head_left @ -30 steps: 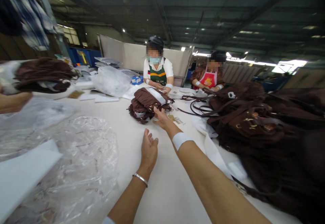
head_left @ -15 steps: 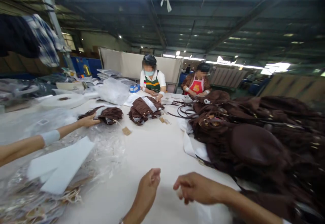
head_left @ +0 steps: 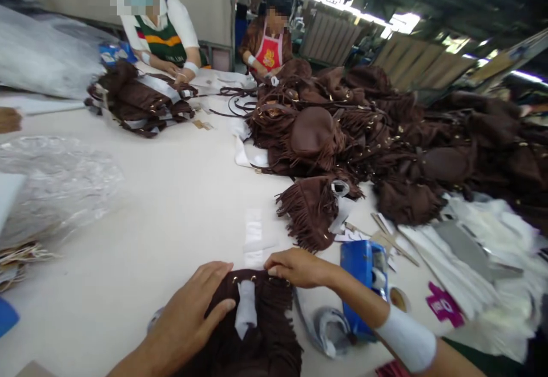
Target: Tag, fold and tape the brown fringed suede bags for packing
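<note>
A dark brown fringed bag (head_left: 274, 331) lies at the bottom centre, with gold eyelets along its top edge and a white wrapped strip (head_left: 246, 308) on its front. My left hand (head_left: 199, 303) rests on the bag's left side, fingers apart. At the top right corner of the same bag, my right hand (head_left: 295, 267) has its fingers closed on the edge. White paper strips (head_left: 254, 231) lie just beyond the bag. A smaller fringed brown piece (head_left: 310, 211) sits further back on the right.
A large pile of brown bags (head_left: 385, 120) covers the back right. Blue box (head_left: 357, 280) and a clear tape roll (head_left: 331, 331) stand right of the bag. Plastic film (head_left: 64, 183) lies left. Two people work across the table (head_left: 171, 177), one near a brown bundle (head_left: 141, 100).
The view has swung right and down. My hands, bare over the table before, are now on a brown bag. The other person's arm at the left has left the view.
</note>
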Action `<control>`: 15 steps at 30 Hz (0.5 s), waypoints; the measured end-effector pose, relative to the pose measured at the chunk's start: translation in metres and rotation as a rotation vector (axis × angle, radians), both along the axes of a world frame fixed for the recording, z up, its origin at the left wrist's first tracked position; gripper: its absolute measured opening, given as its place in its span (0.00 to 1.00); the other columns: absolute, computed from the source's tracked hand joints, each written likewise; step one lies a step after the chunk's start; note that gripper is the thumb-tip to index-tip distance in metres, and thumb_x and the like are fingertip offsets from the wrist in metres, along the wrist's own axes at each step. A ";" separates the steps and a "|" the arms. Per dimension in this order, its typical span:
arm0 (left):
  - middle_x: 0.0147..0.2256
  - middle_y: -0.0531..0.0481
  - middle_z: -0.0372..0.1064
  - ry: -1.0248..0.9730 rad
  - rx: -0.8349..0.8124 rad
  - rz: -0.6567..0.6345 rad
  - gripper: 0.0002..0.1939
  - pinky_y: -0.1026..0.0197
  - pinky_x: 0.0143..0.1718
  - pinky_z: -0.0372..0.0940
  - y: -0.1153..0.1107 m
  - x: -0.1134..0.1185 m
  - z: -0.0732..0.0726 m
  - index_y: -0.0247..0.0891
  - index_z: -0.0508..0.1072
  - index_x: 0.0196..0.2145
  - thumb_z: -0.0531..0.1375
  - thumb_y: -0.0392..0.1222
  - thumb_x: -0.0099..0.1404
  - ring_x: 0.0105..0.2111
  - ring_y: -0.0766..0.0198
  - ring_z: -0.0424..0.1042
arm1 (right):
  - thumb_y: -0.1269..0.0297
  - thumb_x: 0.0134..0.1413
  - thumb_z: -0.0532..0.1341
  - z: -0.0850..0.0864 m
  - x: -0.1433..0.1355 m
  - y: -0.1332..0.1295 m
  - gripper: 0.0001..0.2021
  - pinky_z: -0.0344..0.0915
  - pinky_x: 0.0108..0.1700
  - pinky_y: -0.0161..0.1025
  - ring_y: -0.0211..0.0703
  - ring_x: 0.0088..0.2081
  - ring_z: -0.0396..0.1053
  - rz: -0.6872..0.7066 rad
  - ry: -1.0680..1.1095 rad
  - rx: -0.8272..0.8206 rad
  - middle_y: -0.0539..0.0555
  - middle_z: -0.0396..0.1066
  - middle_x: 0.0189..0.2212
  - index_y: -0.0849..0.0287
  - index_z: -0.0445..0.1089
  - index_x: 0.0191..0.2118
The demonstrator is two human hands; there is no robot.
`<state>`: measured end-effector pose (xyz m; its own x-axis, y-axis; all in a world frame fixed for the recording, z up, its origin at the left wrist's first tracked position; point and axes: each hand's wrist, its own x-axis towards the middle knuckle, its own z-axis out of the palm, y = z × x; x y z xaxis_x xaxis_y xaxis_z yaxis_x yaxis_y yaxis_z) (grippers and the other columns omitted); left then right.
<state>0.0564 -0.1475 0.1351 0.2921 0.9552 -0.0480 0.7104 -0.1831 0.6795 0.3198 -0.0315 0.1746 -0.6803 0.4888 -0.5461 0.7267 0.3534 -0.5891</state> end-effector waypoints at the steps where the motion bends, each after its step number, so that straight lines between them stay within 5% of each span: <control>1: 0.59 0.42 0.66 0.026 0.021 -0.008 0.24 0.48 0.62 0.60 0.007 0.004 -0.001 0.41 0.65 0.60 0.55 0.48 0.68 0.59 0.53 0.65 | 0.62 0.61 0.59 -0.004 0.001 0.000 0.14 0.61 0.39 0.34 0.45 0.41 0.72 0.014 -0.017 -0.003 0.54 0.77 0.41 0.56 0.74 0.50; 9: 0.44 0.56 0.76 -0.025 -0.413 -0.332 0.12 0.62 0.45 0.67 0.049 0.026 0.005 0.52 0.73 0.48 0.58 0.44 0.67 0.43 0.60 0.75 | 0.66 0.58 0.63 -0.012 0.015 -0.003 0.12 0.62 0.39 0.30 0.40 0.38 0.73 -0.047 0.198 -0.253 0.49 0.78 0.38 0.55 0.76 0.47; 12: 0.34 0.56 0.75 0.034 -0.299 -0.376 0.08 0.64 0.36 0.65 0.042 0.030 0.007 0.46 0.74 0.35 0.55 0.41 0.68 0.34 0.63 0.73 | 0.66 0.63 0.58 -0.010 0.019 0.004 0.14 0.63 0.41 0.29 0.39 0.40 0.74 -0.081 0.282 -0.418 0.52 0.78 0.41 0.59 0.75 0.50; 15: 0.34 0.53 0.74 0.030 -0.031 -0.448 0.09 0.63 0.39 0.66 0.031 0.030 0.008 0.45 0.73 0.35 0.53 0.40 0.69 0.34 0.62 0.72 | 0.72 0.62 0.57 -0.010 0.016 0.012 0.17 0.63 0.43 0.29 0.39 0.42 0.73 -0.020 0.301 -0.485 0.53 0.77 0.44 0.61 0.73 0.54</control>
